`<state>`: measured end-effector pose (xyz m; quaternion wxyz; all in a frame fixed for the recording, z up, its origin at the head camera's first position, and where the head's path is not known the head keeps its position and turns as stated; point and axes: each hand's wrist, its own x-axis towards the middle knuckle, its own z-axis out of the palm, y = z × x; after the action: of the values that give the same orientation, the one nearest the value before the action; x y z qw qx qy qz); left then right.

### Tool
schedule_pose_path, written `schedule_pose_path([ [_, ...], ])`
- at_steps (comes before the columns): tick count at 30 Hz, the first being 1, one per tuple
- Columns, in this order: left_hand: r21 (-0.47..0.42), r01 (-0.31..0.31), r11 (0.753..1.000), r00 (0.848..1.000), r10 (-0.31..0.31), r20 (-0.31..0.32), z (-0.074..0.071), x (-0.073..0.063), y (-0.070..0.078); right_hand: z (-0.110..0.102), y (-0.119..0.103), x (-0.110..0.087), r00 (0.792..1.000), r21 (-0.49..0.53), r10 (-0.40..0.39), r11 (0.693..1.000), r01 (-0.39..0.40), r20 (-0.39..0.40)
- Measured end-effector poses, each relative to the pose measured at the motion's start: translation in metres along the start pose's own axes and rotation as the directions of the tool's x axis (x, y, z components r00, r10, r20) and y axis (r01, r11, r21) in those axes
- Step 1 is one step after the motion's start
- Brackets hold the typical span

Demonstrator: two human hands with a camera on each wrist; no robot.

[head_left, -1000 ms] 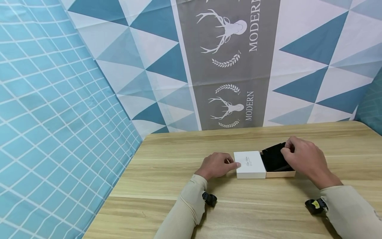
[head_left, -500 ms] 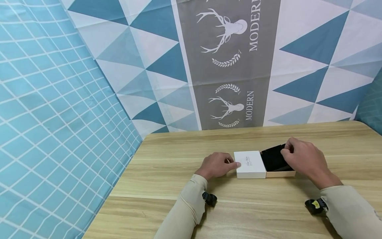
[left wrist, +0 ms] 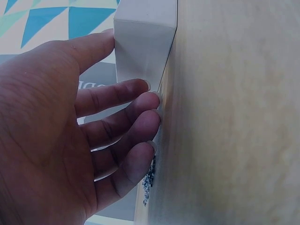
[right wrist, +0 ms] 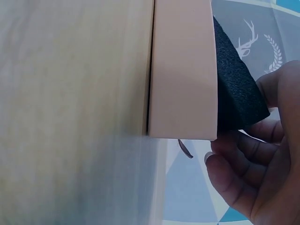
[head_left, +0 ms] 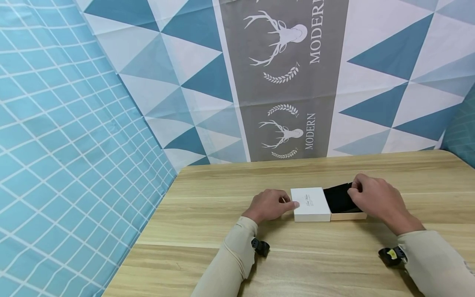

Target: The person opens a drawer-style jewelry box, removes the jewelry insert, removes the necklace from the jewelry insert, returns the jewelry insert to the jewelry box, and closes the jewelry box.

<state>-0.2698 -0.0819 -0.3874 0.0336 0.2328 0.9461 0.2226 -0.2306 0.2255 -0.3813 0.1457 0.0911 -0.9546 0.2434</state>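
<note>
A white box sleeve [head_left: 311,205] with small script lettering lies on the table. A peach-coloured drawer [head_left: 347,216] sticks out of its right side. My left hand [head_left: 270,204] is at the sleeve's left end: the thumb rests on it, and the other fingers are loosely bent beside the end wall [left wrist: 140,56]. My right hand [head_left: 378,198] pinches a black foam sheet [right wrist: 236,93] between thumb and forefinger. The foam's right end is tilted up above the drawer wall [right wrist: 183,70]; its left part lies in the drawer. What lies beneath the foam is hidden.
The wooden table [head_left: 208,231] reaches back to a patterned cloth wall [head_left: 282,123]. A blue gridded cloth [head_left: 74,144] hangs along the left. Off the drawer's end hangs a small ribbon loop [right wrist: 185,149]. Each sleeve cuff bears a black wrist camera [head_left: 261,247].
My right hand has moved slightly down and left with the foam. The foam's far edge has come lower, and its left part has settled into the drawer. The left hand has stayed still.
</note>
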Motion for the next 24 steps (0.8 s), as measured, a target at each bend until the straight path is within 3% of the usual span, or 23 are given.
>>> schedule_pose_path([
  [24, 0.006, 0.005, 1.000, 1.000, -0.005, 0.004, 0.0010, 0.0011, -0.0004, 0.0003, -0.0006, 0.0018, 0.999, -0.014, 0.013, 1.000, -0.013, 0.036],
])
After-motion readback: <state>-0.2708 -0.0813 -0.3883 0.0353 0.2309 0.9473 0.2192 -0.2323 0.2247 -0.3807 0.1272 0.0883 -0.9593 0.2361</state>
